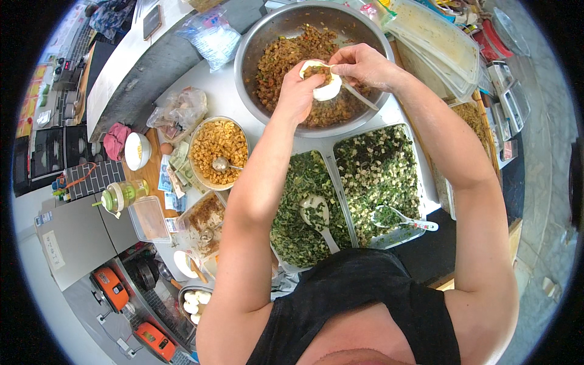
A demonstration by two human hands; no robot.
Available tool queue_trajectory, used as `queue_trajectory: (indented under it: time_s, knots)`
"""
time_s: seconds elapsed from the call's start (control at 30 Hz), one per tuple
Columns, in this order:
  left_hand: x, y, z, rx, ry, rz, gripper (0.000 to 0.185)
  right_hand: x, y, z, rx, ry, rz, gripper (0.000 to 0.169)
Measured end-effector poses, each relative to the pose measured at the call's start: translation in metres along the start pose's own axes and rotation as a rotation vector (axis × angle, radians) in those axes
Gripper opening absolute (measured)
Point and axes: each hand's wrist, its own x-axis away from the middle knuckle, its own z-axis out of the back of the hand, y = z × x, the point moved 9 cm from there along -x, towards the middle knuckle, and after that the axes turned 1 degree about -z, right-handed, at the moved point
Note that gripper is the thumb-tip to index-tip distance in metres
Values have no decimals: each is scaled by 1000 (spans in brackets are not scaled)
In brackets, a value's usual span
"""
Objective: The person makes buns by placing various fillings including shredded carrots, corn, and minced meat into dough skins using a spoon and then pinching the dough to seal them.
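My left hand [297, 91] cradles a round of white dough [327, 91] with brown chopped filling in its middle, the thumb resting on the filling. With thumb and fingers, my right hand [360, 66] pinches the dough's right edge. Both hands are over a large steel bowl [242, 68] of brown chopped filling [287, 50]. A pale spoon handle [362, 98] leans on the bowl's right inner side, its lower end hidden. Nearer me are a tray of chopped greens [292, 200] with a white spoon [317, 214] and a tray of greens with white cubes [378, 178].
To the left stand a bowl of yellow diced filling [219, 150], a plastic bag [180, 114], an egg [166, 148], banknotes [171, 175] and a green bottle [123, 196]. A patterned spoon [404, 219] overhangs the right tray's edge. Stacked plastic lids [438, 41] lie at the back right.
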Motion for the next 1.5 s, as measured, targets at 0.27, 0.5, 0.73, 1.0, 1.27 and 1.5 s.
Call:
queue_trajectory:
  time_s: [0.27,0.5,0.73,1.0,1.27,1.5]
  knots:
    - [-1,-7,3,-225,1,73,33,2,-3,1,199,-10,-60,17]
    - [-7,2,-3,-35,59,150,31,4,-14,2,329,-20,-20,15]
    - [-9,-1,-11,-382,-59,124,29,10,-27,2,396,-29,17,12]
    - [-10,10,-15,86,-30,127,31,10,-32,17,157,81,13,16]
    - [0,-6,-10,-214,137,59,28,9,-30,7,421,125,154,25]
    - [-8,12,-16,-85,-5,5,28,18,-57,13,492,151,183,24]
